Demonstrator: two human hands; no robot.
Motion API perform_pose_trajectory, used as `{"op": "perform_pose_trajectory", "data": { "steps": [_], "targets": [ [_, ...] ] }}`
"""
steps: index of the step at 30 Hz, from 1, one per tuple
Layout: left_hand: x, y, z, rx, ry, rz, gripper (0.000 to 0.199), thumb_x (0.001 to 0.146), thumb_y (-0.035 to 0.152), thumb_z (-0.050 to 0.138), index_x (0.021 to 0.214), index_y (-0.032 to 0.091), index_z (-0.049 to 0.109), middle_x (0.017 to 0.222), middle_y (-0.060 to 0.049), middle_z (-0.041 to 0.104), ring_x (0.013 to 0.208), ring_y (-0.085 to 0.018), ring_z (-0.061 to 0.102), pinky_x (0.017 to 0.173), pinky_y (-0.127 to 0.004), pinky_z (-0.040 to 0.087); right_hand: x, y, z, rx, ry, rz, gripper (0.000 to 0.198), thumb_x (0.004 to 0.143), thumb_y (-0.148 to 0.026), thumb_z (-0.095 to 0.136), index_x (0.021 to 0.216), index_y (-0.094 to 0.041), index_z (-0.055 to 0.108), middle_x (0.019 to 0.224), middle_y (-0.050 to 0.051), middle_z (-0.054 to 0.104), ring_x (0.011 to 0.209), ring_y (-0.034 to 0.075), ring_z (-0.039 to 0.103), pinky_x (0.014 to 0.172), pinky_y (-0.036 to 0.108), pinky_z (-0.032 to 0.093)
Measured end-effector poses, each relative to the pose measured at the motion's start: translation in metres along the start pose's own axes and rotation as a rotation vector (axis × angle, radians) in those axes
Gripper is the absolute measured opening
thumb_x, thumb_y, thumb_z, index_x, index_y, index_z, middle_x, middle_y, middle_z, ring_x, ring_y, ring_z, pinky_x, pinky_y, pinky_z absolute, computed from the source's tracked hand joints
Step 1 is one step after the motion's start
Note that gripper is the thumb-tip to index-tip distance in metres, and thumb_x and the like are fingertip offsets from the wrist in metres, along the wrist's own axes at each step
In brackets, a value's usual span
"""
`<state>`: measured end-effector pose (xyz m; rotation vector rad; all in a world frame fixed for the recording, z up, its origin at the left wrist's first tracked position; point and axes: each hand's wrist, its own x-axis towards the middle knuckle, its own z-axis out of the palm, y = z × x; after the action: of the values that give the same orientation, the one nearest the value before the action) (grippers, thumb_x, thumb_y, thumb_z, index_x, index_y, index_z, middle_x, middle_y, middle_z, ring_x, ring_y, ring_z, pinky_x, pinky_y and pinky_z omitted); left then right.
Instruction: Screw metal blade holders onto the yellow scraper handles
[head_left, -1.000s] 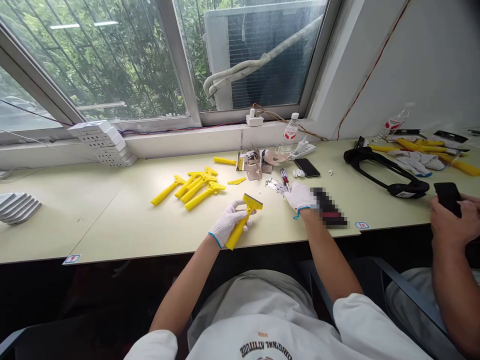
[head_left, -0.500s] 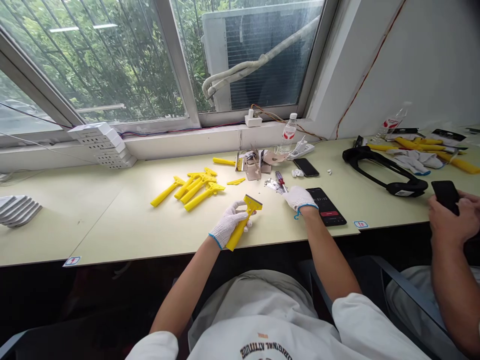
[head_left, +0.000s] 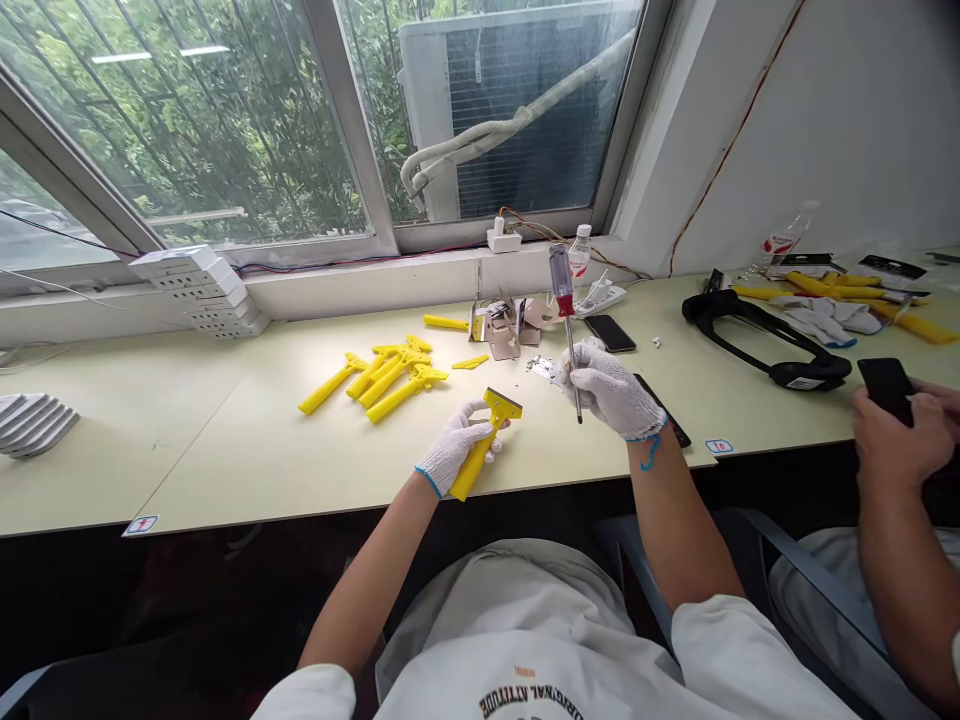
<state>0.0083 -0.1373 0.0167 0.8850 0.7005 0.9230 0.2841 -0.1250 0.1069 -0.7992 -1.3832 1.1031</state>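
My gloved left hand (head_left: 454, 441) is closed around a yellow scraper (head_left: 478, 455), its head tilted up and a dark blade edge along the top. In my gloved right hand (head_left: 611, 391) a screwdriver (head_left: 562, 283) with a clear and red handle is gripped by its shaft, handle up and tip pointing down. Small metal parts (head_left: 543, 369) lie on the table just left of that hand. Several yellow scraper handles (head_left: 386, 375) are heaped to the left, and a loose yellow piece (head_left: 470, 362) lies beyond my left hand.
Behind the hands are brown card pieces (head_left: 505, 340), another yellow scraper (head_left: 446, 322), a bottle (head_left: 579, 250) and a phone (head_left: 610, 334). A second phone (head_left: 673, 423) is partly hidden by my right wrist. A black headset (head_left: 765, 345) lies to the right, near another person's hands (head_left: 904, 435) holding a phone.
My right hand has lifted the screwdriver off the table and turned it upright, handle up. My left hand keeps the scraper in about the same place.
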Motion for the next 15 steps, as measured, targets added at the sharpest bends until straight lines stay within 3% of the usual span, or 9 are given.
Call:
{"op": "perform_pose_trajectory", "data": {
  "steps": [9, 15],
  "targets": [
    [0.004, -0.004, -0.004, -0.011, 0.010, -0.007, 0.069, 0.086, 0.026, 0.087, 0.145, 0.021, 0.053, 0.130, -0.020, 0.075, 0.072, -0.016, 0.073, 0.059, -0.026, 0.057, 0.007, -0.007, -0.003, 0.102, -0.061, 0.045, 0.038, 0.068, -0.036, 0.086, 0.105, -0.034, 0.077, 0.075, 0.000, 0.072, 0.055, 0.013, 0.060, 0.044, 0.030, 0.047],
    [0.004, -0.004, -0.004, -0.013, 0.012, -0.002, 0.069, 0.085, 0.027, 0.089, 0.144, 0.021, 0.054, 0.127, -0.019, 0.076, 0.072, -0.016, 0.073, 0.059, -0.026, 0.057, 0.005, -0.008, 0.001, 0.131, 0.111, 0.004, 0.042, 0.068, -0.039, 0.086, 0.108, -0.036, 0.076, 0.076, 0.000, 0.073, 0.052, 0.013, 0.055, 0.042, 0.029, 0.046]
  ]
}}
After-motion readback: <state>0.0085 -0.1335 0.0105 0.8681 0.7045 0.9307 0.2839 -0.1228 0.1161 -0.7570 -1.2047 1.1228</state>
